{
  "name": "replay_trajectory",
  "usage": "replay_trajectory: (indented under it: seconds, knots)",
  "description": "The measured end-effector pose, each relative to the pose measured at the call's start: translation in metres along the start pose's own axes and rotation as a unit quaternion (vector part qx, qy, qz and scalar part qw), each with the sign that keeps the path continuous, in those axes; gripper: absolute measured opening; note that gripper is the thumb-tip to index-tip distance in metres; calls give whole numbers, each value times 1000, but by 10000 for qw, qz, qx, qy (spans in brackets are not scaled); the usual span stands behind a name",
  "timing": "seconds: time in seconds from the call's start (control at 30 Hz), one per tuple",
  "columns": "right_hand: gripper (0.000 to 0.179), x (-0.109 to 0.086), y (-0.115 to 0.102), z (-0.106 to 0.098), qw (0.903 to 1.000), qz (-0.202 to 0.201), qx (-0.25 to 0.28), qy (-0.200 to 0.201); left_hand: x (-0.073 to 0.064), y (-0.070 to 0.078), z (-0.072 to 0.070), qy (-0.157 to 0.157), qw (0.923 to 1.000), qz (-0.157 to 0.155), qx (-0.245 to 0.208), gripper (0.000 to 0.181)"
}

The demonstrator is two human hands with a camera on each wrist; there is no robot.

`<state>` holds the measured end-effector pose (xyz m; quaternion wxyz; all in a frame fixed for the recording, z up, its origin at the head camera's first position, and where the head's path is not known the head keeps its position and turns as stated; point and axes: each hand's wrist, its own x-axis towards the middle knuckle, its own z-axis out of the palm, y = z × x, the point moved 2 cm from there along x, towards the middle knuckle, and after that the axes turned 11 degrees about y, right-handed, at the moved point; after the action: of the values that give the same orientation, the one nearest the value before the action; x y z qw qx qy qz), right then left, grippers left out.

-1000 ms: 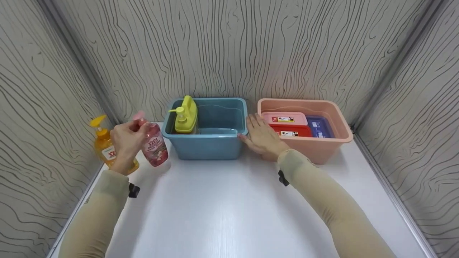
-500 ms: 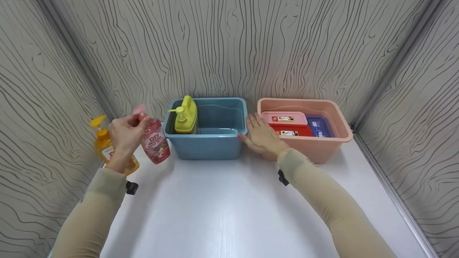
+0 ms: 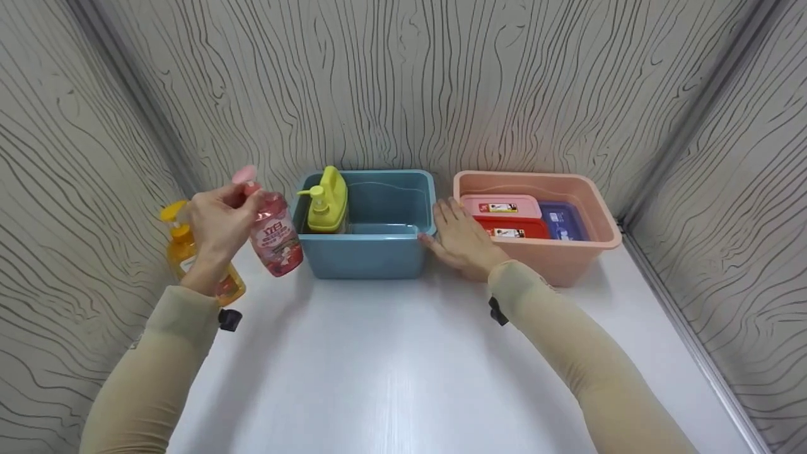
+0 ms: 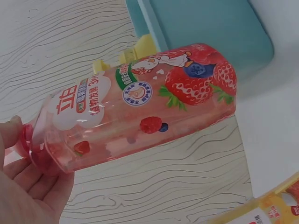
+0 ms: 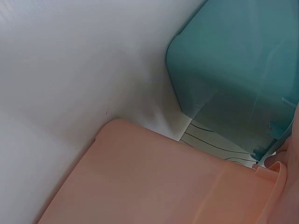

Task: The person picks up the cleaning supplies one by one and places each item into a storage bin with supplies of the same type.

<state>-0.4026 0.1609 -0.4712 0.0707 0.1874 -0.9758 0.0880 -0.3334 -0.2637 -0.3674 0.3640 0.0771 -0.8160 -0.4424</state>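
Note:
In the head view my left hand grips a pink pump bottle by its neck, just below the pump. The bottle hangs tilted, left of the blue bin. Its strawberry label faces the left wrist camera, where curled fingers and the thumb hold the neck. Inside the blue bin, at its left end, stands a yellow-green pump bottle. My right hand rests, fingers extended, across the adjoining rims of the blue bin and the pink bin.
An orange pump bottle stands at the left, partly hidden behind my left hand. Within the pink bin lie a pink-lidded box, a red-lidded box and a blue box. Wood-patterned walls enclose the white table.
My left hand has raised the pink pump bottle off the table and brought it slightly right, closer to the blue bin. My right hand has stayed in place.

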Motion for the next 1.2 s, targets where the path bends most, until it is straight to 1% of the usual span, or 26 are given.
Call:
replay_trajectory:
  seconds: [0.2, 0.23, 0.3, 0.43, 0.47, 0.57, 0.63, 0.8, 1.0, 1.2]
  knots:
    - [103, 0, 1, -1, 9999, 43, 160, -49, 2, 15, 0, 29, 9998, 193, 49, 33]
    - [104, 5, 9, 7, 9999, -31, 133, -22, 2, 17, 1, 17, 9998, 205, 39, 33]
    - [106, 6, 10, 7, 9998, -51, 189, -48, 3, 22, 2, -7, 9997, 226, -38, 32]
    - [104, 5, 9, 6, 9999, -58, 157, 11, 5, 31, 6, -75, 9992, 309, -240, 29]
    - [103, 0, 2, -1, 9998, 16, 175, -9, 6, 33, 8, -87, 9990, 333, -276, 28]
    - [101, 2, 1, 0, 10000, -23, 35, 27, 7, 39, 11, -111, 9986, 396, -328, 27]
    - [101, 3, 1, 0, 10000, -42, -32, 11, 7, 43, 12, -148, 9987, 374, -319, 29]
    - [100, 5, 0, 2, 10000, -1, 17, -30, 9, 52, 17, -232, 9990, 282, -276, 31]
    - [100, 2, 0, -1, 10000, 5, 84, 14, 17, 64, 24, -142, 9990, 371, -213, 27]
    - [104, 0, 1, -2, 10000, -2, 78, 7, 20, 73, 33, -401, 9979, 410, -302, 26]
